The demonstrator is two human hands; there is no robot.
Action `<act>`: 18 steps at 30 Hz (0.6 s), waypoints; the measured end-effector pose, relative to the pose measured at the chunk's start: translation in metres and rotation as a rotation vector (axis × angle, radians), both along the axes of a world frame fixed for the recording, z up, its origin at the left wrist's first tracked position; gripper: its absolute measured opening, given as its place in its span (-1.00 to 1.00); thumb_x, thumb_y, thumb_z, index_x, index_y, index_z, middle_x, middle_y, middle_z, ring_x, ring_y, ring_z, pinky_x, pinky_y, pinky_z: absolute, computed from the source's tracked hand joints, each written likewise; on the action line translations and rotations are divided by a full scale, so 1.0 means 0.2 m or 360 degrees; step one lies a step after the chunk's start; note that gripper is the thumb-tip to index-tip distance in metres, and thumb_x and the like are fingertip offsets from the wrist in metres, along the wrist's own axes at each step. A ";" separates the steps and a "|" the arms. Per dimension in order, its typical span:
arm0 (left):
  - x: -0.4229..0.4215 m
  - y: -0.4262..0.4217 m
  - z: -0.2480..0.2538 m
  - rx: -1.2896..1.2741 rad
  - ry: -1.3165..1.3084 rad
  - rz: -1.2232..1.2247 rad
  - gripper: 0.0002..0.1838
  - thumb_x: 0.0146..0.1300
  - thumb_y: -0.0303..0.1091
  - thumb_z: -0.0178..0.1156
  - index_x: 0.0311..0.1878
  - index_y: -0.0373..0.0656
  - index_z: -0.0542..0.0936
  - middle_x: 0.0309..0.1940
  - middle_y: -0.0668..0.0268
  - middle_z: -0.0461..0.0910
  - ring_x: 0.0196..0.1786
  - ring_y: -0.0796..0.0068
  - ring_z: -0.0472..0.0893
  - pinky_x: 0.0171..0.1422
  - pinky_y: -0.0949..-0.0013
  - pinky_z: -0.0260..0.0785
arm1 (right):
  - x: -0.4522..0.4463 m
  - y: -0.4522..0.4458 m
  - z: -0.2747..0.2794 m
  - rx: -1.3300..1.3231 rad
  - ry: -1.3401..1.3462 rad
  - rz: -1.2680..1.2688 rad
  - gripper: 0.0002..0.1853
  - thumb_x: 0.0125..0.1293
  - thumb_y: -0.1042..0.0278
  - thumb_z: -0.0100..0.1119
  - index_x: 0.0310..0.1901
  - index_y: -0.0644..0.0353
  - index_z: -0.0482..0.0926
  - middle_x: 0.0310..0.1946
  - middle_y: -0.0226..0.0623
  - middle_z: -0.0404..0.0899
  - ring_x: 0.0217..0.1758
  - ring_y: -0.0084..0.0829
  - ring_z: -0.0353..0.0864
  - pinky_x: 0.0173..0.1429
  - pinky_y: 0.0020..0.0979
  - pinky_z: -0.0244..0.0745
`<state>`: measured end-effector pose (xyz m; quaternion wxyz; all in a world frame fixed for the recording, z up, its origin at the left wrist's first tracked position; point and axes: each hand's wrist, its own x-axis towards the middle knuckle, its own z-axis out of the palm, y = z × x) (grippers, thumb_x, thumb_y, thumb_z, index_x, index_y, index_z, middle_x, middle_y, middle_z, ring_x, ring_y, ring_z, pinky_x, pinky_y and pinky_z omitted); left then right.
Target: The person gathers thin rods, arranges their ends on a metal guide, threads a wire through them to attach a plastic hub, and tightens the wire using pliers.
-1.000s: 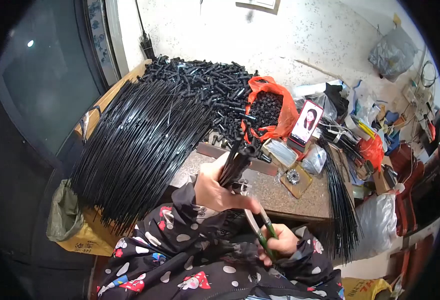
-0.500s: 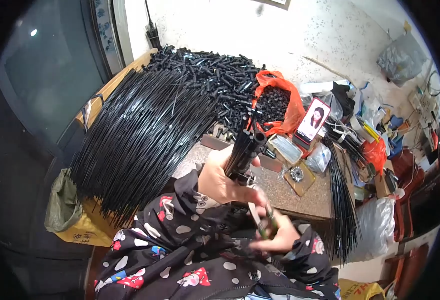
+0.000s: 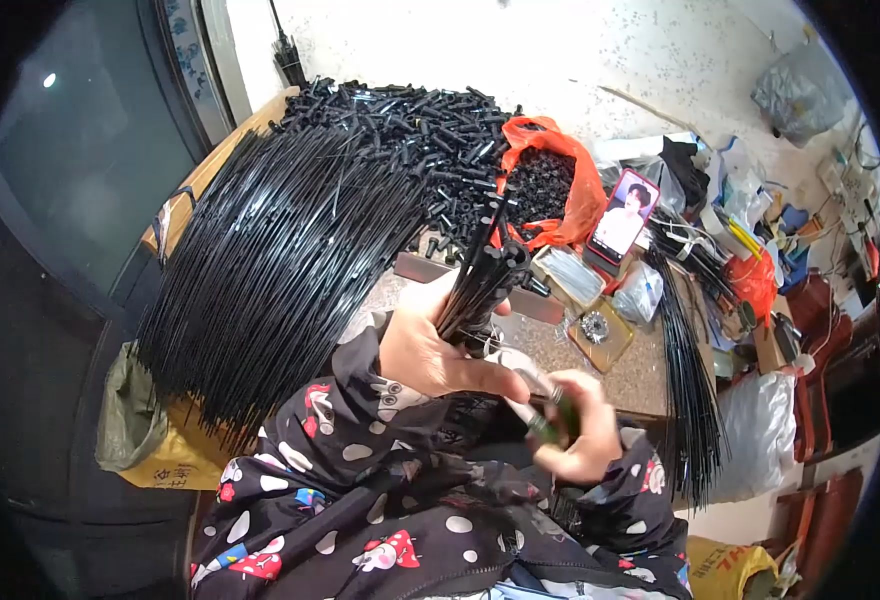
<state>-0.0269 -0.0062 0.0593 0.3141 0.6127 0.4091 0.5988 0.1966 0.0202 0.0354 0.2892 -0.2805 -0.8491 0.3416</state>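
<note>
Several black rods (image 3: 478,285) stick up from my closed left hand (image 3: 428,350) by the worktop's (image 3: 615,385) near edge; my right hand (image 3: 590,435), blurred, wraps round green-handled pliers (image 3: 543,428) to the near right

Holds a tilted bundle of slim black rods (image 3: 478,292), thicker ends up, in the left hand (image 3: 428,350) and blurred, green-handled pliers (image 3: 543,427) slanting below it in the right hand (image 3: 586,432).
</note>
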 end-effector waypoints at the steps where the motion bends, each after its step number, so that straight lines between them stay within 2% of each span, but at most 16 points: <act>1: 0.00 -0.02 0.00 -0.0254 -0.0171 -0.0044 -0.26 -0.59 -0.17 0.56 -0.24 -0.26 0.43 -0.48 0.51 0.35 -0.39 0.72 0.32 -0.32 0.61 0.18 | 0.00 0.02 -0.03 0.0567 0.0144 -0.0171 -0.44 -0.22 0.57 0.18 -0.05 0.36 0.30 -0.39 -0.14 0.45 -0.41 -0.30 0.50 -0.30 -0.37 0.42; 2: 0.00 -0.02 -0.01 -0.0364 -0.0281 -0.0106 -0.23 -0.58 -0.23 0.57 -0.19 -0.30 0.41 -0.51 0.52 0.36 -0.45 0.75 0.31 -0.40 0.64 0.09 | 0.02 0.05 -0.05 0.0890 0.0065 -0.0348 -0.46 -0.22 0.59 0.14 -0.06 0.37 0.31 -0.32 -0.04 0.43 -0.35 -0.17 0.50 -0.21 -0.34 0.42; 3: -0.01 -0.01 -0.02 -0.0182 -0.0206 -0.0066 -0.24 -0.54 -0.27 0.57 -0.18 -0.32 0.40 -0.53 0.52 0.37 -0.50 0.77 0.31 -0.47 0.64 0.07 | 0.04 0.05 -0.02 0.0906 -0.0027 -0.0273 -0.50 -0.13 0.57 0.16 -0.05 0.34 0.31 -0.31 -0.03 0.45 -0.36 -0.17 0.50 -0.18 -0.32 0.41; 5: 0.02 -0.02 0.02 -0.0269 -0.0585 -0.0189 -0.26 -0.52 -0.28 0.56 -0.18 -0.33 0.41 -0.55 0.52 0.37 -0.53 0.79 0.30 -0.52 0.65 0.05 | -0.01 -0.08 -0.05 -0.0006 -0.0114 0.0093 -0.60 0.03 0.52 0.11 -0.04 0.29 0.32 -0.36 -0.08 0.45 -0.38 -0.28 0.50 -0.19 -0.33 0.41; 6: 0.02 -0.01 0.02 -0.0239 -0.0417 -0.0162 -0.26 -0.53 -0.26 0.56 -0.19 -0.33 0.42 -0.57 0.53 0.36 -0.52 0.79 0.30 -0.51 0.66 0.06 | -0.01 -0.14 -0.06 -0.0884 -0.0120 0.0302 -0.71 0.18 0.47 -0.01 -0.04 0.26 0.32 -0.40 -0.17 0.45 -0.38 -0.46 0.48 -0.21 -0.39 0.40; 7: 0.01 -0.01 0.02 -0.0204 -0.0251 -0.0137 -0.27 -0.53 -0.25 0.56 -0.21 -0.33 0.43 -0.58 0.53 0.36 -0.52 0.79 0.30 -0.51 0.66 0.07 | -0.01 -0.15 -0.09 -0.1256 -0.0021 0.0429 -0.72 0.24 0.45 -0.08 -0.02 0.26 0.30 -0.39 -0.28 0.47 -0.35 -0.55 0.46 -0.21 -0.47 0.39; 8: 0.04 -0.01 0.02 -0.0266 -0.0535 -0.0154 -0.32 -0.54 -0.24 0.57 -0.26 -0.29 0.47 -0.59 0.54 0.36 -0.52 0.80 0.30 -0.50 0.67 0.07 | 0.00 -0.12 -0.10 -0.1328 0.0043 0.0510 -0.68 0.25 0.46 -0.10 0.05 0.25 0.26 -0.37 -0.30 0.47 -0.34 -0.55 0.47 -0.22 -0.49 0.39; 9: 0.03 -0.01 0.02 -0.0144 -0.0275 -0.0098 -0.38 -0.48 -0.29 0.55 -0.28 -0.25 0.45 -0.59 0.52 0.38 -0.52 0.78 0.32 -0.49 0.65 0.12 | 0.01 -0.08 -0.10 -0.1407 0.0110 0.0588 -0.63 0.26 0.47 -0.12 0.11 0.24 0.23 -0.35 -0.33 0.47 -0.33 -0.55 0.48 -0.24 -0.52 0.38; 10: 0.01 0.00 0.03 -0.0024 -0.0018 -0.0042 -0.43 -0.43 -0.33 0.53 -0.29 -0.22 0.44 -0.59 0.50 0.39 -0.52 0.76 0.34 -0.48 0.63 0.17 | -0.01 -0.07 -0.01 -0.1610 0.0271 0.0620 -0.51 0.27 0.46 -0.14 0.23 0.19 0.08 -0.37 -0.35 0.46 -0.34 -0.53 0.49 -0.28 -0.55 0.37; 11: 0.01 0.00 0.04 0.0100 0.0239 0.0013 -0.48 -0.38 -0.38 0.52 -0.31 -0.18 0.42 -0.59 0.48 0.41 -0.53 0.74 0.36 -0.47 0.61 0.22 | 0.02 -0.05 0.05 -0.2009 0.0229 0.0528 -0.45 0.27 0.44 -0.15 0.28 0.16 -0.02 -0.37 -0.32 0.46 -0.36 -0.53 0.50 -0.31 -0.58 0.36; 12: 0.02 -0.02 0.06 -0.0160 -0.0054 -0.0096 -0.52 -0.34 -0.34 0.51 -0.34 -0.18 0.44 -0.57 0.49 0.38 -0.52 0.74 0.33 -0.47 0.61 0.19 | 0.05 -0.02 0.04 -0.2091 0.0215 0.0640 -0.45 0.27 0.42 -0.15 0.28 0.15 -0.02 -0.39 -0.32 0.45 -0.40 -0.54 0.48 -0.34 -0.59 0.34; 13: 0.03 -0.02 0.06 -0.0180 -0.0034 -0.0072 -0.54 -0.31 -0.34 0.49 -0.34 -0.18 0.44 -0.57 0.49 0.38 -0.52 0.75 0.32 -0.47 0.61 0.19 | 0.05 0.00 0.03 -0.2169 0.0199 0.0756 -0.45 0.27 0.40 -0.15 0.28 0.15 -0.03 -0.40 -0.32 0.44 -0.44 -0.56 0.46 -0.36 -0.60 0.32; 15: 0.02 -0.02 0.07 -0.0218 0.0004 -0.0021 -0.58 -0.26 -0.35 0.47 -0.36 -0.19 0.44 -0.56 0.49 0.38 -0.51 0.76 0.31 -0.47 0.62 0.18 | 0.02 -0.05 0.01 -0.1967 0.0180 0.0635 -0.47 0.26 0.43 -0.11 0.26 0.16 0.03 -0.49 -0.37 0.40 -0.53 -0.62 0.37 -0.44 -0.60 0.26; 16: 0.03 -0.01 0.07 -0.0186 -0.0051 -0.0049 -0.63 -0.22 -0.37 0.43 -0.36 -0.20 0.45 -0.58 0.50 0.37 -0.52 0.76 0.30 -0.49 0.61 0.17 | 0.01 -0.09 -0.08 -0.1833 0.0189 0.0584 -0.55 0.23 0.46 -0.05 0.17 0.18 0.19 -0.57 -0.45 0.34 -0.58 -0.66 0.30 -0.50 -0.58 0.22; 17: 0.05 -0.01 0.08 -0.0156 -0.0104 -0.0079 -0.67 -0.18 -0.40 0.39 -0.37 -0.21 0.45 -0.59 0.51 0.36 -0.53 0.77 0.30 -0.51 0.61 0.16 | -0.01 -0.12 -0.08 -0.1841 0.0152 0.0562 -0.71 0.20 0.48 0.00 -0.02 0.20 0.36 -0.59 -0.50 0.33 -0.59 -0.68 0.27 -0.51 -0.58 0.19; 18: 0.06 -0.01 0.05 -0.0161 -0.0070 0.0007 -0.69 -0.18 -0.41 0.38 -0.37 -0.20 0.45 -0.61 0.52 0.36 -0.54 0.78 0.29 -0.51 0.62 0.15 | -0.02 -0.14 -0.13 -0.1707 0.0158 0.0518 -0.77 0.20 0.46 0.01 -0.09 0.21 0.39 -0.58 -0.49 0.35 -0.59 -0.67 0.29 -0.49 -0.58 0.21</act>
